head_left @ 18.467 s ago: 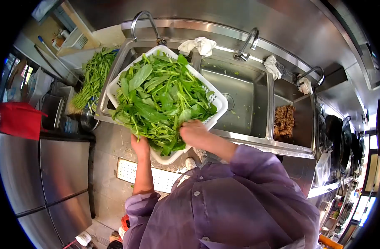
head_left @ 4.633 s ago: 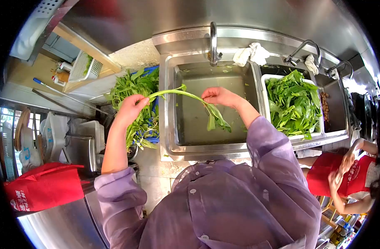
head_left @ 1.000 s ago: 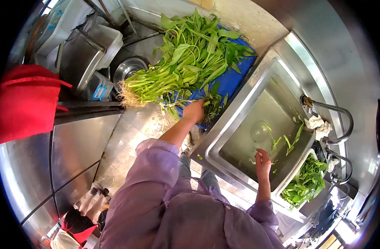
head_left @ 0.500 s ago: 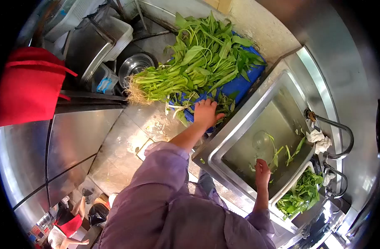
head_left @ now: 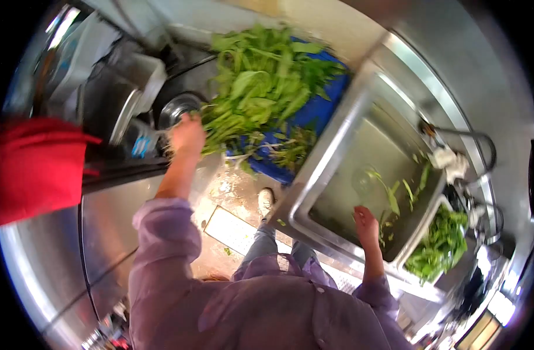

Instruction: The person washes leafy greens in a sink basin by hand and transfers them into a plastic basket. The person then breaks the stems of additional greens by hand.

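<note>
A large heap of long-stemmed leafy greens point(head_left: 261, 87), which look like water spinach, lies over a blue plastic surface point(head_left: 328, 99). My left hand point(head_left: 186, 139) is at the heap's root end, touching or right over the stem ends; motion smears its fingers. Thinner loose stalks point(head_left: 293, 149) lie at the near edge of the blue surface. Over the near side of the steel sink point(head_left: 343, 192), my right hand point(head_left: 367, 226) hangs with its fingers curled in, and what they hold, if anything, is hidden. Several loose leaves point(head_left: 392, 195) float in the sink's water.
A white container of leafy greens point(head_left: 439, 245) stands at the sink's right end, near the taps point(head_left: 477, 137). A metal bowl point(head_left: 179, 109) and stacked tubs point(head_left: 144, 76) are at the left, with red cloth point(head_left: 42, 166) beyond. My shoe point(head_left: 266, 201) shows on the floor.
My left hand has moved left from the loose stalks to the root end of the heap. My right hand stays over the sink, slightly shifted. The whole view has turned a little.
</note>
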Demonstrator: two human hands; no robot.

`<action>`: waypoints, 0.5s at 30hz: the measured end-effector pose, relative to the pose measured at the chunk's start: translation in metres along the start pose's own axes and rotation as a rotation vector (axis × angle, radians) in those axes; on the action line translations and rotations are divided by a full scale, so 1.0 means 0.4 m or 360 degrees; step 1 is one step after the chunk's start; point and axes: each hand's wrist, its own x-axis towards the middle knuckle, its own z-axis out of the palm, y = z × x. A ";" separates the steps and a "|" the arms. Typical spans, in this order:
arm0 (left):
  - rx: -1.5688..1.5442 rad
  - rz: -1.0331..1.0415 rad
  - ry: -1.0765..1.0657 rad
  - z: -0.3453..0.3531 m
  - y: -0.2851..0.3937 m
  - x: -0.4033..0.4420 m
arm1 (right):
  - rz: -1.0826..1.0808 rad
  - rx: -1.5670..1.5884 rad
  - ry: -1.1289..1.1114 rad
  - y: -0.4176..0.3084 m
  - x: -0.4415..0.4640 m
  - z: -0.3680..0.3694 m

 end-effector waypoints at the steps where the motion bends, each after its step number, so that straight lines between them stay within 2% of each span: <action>1: 0.0116 0.0061 -0.0028 -0.010 0.017 -0.005 | 0.0049 0.0017 0.0024 -0.006 -0.004 0.000; 2: 0.0230 0.0137 -0.0048 -0.017 0.029 -0.013 | 0.0161 0.0005 0.0001 -0.022 -0.006 -0.006; 5: 0.0569 0.0506 0.0259 -0.015 0.039 -0.015 | 0.0035 0.0042 0.0008 -0.019 -0.015 -0.018; 8: 0.0420 0.0498 0.0150 -0.096 0.066 -0.041 | -0.0018 -0.0024 0.0030 -0.010 -0.027 -0.031; 10: 0.0120 0.0468 -0.0004 -0.166 0.088 -0.068 | -0.0021 0.0027 0.0069 0.006 -0.034 -0.034; 15: 0.0205 0.0691 0.0243 -0.405 0.129 -0.157 | 0.0026 0.0029 0.0044 0.002 -0.044 -0.053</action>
